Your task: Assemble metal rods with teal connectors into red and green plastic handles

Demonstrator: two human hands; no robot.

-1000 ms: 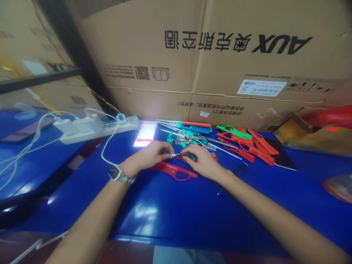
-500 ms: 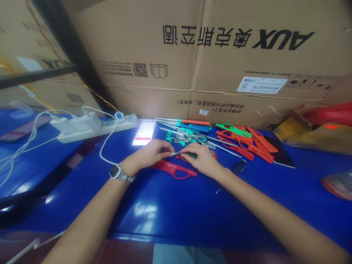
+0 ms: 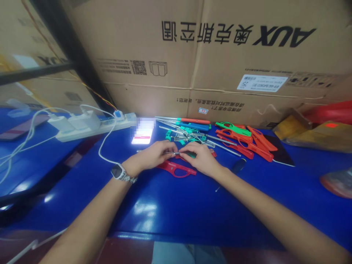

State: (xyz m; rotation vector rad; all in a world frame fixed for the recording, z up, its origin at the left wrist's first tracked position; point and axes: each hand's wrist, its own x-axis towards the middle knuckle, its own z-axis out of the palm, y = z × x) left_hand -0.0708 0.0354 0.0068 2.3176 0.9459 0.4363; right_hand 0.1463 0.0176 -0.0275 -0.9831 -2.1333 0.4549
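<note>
Both hands are pinched close together over the blue table. My left hand (image 3: 155, 156) grips a thin metal tube (image 3: 139, 150), whose far end pokes out left of the fingers. My right hand (image 3: 204, 159) pinches the other end of a small metal piece (image 3: 176, 153) that shows between the fingertips; whether it is one with the tube is unclear. Just beneath lies a red lighter shell (image 3: 178, 169) with a trigger opening. Behind the hands is a pile of metal rods and teal parts with wires (image 3: 189, 135). A dark-handled screwdriver (image 3: 238, 167) lies beside my right forearm.
Orange-red lighter shells (image 3: 255, 146) and a green one (image 3: 233, 129) are heaped at the right, beside a dark tablet-like slab (image 3: 280, 152). A lit phone (image 3: 143, 136) and a white power strip (image 3: 96, 129) with cables lie left. A large cardboard box (image 3: 220, 84) stands behind.
My left hand has shifted slightly right, toward my right hand, and the tube end now shows at its left. More of the red shell's left part is covered.
</note>
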